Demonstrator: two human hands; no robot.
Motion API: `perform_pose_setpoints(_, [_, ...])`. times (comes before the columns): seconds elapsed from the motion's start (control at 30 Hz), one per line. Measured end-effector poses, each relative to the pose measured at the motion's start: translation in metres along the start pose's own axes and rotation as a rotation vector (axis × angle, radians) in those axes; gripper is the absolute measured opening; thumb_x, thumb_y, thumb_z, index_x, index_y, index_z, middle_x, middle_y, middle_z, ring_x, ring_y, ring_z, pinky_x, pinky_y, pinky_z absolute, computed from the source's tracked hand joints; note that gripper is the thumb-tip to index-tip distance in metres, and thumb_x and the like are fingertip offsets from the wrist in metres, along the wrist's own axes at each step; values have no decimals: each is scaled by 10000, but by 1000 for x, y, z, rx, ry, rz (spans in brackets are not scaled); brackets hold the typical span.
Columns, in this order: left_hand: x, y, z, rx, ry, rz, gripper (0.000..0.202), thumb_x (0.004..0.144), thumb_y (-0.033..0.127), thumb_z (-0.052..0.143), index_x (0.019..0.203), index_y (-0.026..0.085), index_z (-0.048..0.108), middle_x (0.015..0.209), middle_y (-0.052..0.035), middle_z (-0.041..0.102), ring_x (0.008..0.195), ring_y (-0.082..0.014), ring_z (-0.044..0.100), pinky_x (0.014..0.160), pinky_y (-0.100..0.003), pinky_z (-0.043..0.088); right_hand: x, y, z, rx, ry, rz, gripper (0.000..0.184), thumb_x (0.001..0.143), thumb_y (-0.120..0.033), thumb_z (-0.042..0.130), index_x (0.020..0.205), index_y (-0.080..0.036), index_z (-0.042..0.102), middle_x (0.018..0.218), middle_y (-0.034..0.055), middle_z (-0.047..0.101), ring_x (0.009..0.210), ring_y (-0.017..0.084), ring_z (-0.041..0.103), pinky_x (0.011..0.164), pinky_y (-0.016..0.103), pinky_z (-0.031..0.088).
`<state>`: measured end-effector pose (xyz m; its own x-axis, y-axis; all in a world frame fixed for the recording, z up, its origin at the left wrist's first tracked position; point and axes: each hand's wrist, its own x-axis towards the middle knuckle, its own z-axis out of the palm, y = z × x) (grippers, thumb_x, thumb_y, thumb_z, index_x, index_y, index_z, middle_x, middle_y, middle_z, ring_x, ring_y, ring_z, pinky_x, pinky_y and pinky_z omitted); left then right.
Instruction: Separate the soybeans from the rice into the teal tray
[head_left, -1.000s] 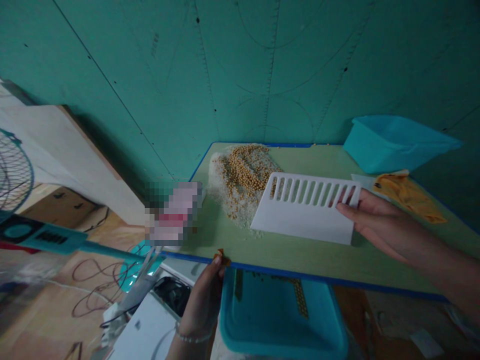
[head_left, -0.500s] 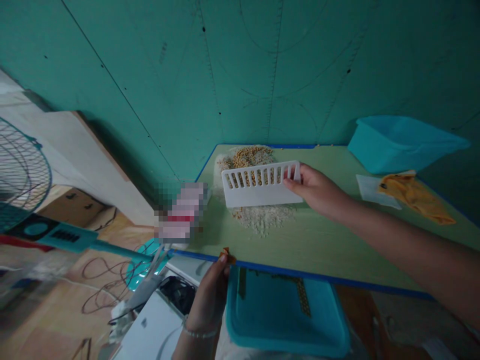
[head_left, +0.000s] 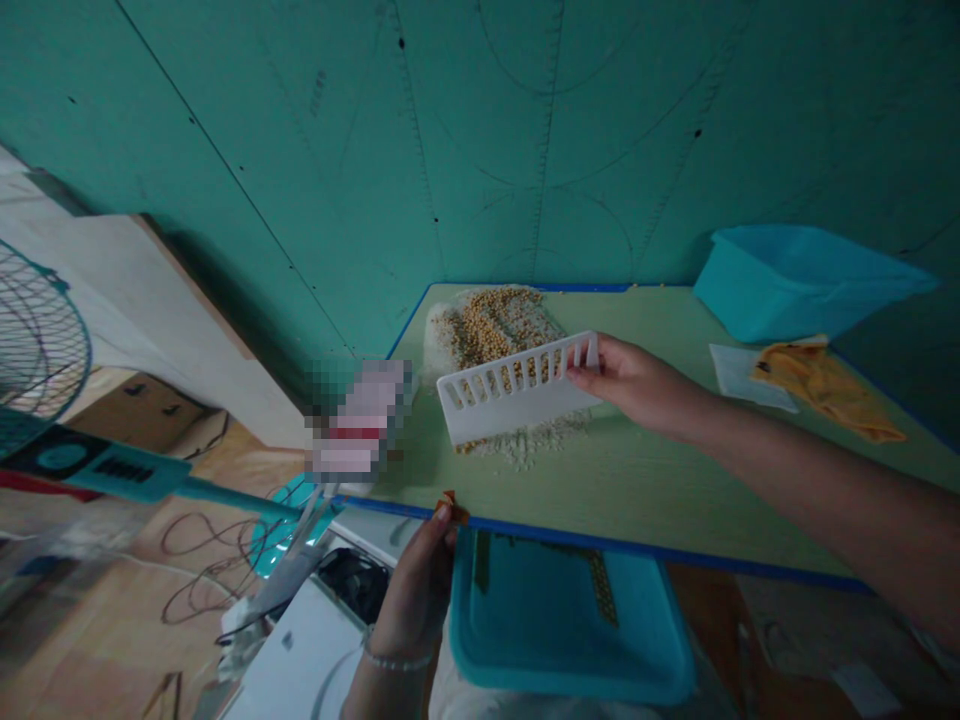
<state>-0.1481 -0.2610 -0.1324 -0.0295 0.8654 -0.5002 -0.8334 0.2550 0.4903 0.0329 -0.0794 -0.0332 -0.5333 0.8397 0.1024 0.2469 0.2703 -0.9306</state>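
Note:
My right hand [head_left: 634,383] grips the right end of a white slotted plastic scraper [head_left: 517,395], tilted and set on edge against a heap of yellow beans mixed with white rice [head_left: 491,330] at the far left of the green table [head_left: 637,490]. My left hand [head_left: 416,595] is closed on the left rim of a teal tray [head_left: 570,625] held just below the table's blue front edge. A small orange scrap sits at my left fingertips.
A teal tub [head_left: 795,280] stands at the back right, with an orange cloth [head_left: 825,385] and a white sheet [head_left: 750,375] beside it. A blurred pink object [head_left: 360,420] lies at the table's left edge. A fan [head_left: 45,400] and cables are on the floor to the left.
My right hand carried the scraper left from the table's middle onto the heap, then tilted it and drew it slightly toward me. The left hand and tray stayed put.

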Motion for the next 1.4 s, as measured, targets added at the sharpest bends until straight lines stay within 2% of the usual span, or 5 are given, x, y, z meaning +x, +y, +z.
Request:
perform_pose_setpoints(0.23, [-9, 6, -4, 62, -28, -48, 285, 779, 327, 562, 1011, 198, 667, 736, -52, 744, 875, -284, 669, 812, -413, 490, -5, 1, -2, -19, -48, 23, 61, 726, -275, 552, 739, -227, 517, 746, -7, 584, 759, 173, 559, 763, 332, 439])
perform_pose_setpoints(0.37, [-17, 11, -11, 55, -5, -18, 263, 793, 370, 534, 948, 202, 665, 742, -49, 742, 757, -245, 687, 758, -391, 512, -9, 0, -1, 7, -70, 51, 68, 721, -278, 553, 765, -233, 528, 783, 4, 601, 810, 186, 566, 808, 346, 434])
perform_pose_setpoints(0.63, [-19, 12, -16, -31, 36, -28, 162, 657, 346, 684, 721, 202, 645, 588, 4, 693, 669, -234, 676, 735, -385, 508, -19, -1, 1, 58, -53, 115, 113, 683, -306, 603, 750, -240, 539, 784, 2, 628, 848, 203, 581, 848, 383, 432])
perform_pose_setpoints(0.97, [-18, 10, -16, -57, 56, -56, 184, 654, 359, 687, 715, 192, 640, 585, -6, 685, 767, -261, 669, 762, -398, 491, -32, 3, -2, 64, -46, 131, 229, 652, -416, 651, 760, -234, 562, 795, 4, 635, 859, 212, 587, 838, 384, 442])
perform_pose_setpoints(1.4, [-18, 9, -14, -58, 74, -61, 178, 638, 343, 702, 711, 194, 639, 606, -6, 694, 807, -271, 667, 774, -410, 493, -36, 10, -2, 141, -33, 187, 243, 666, -403, 656, 804, -223, 571, 838, 10, 640, 884, 209, 585, 872, 388, 418])
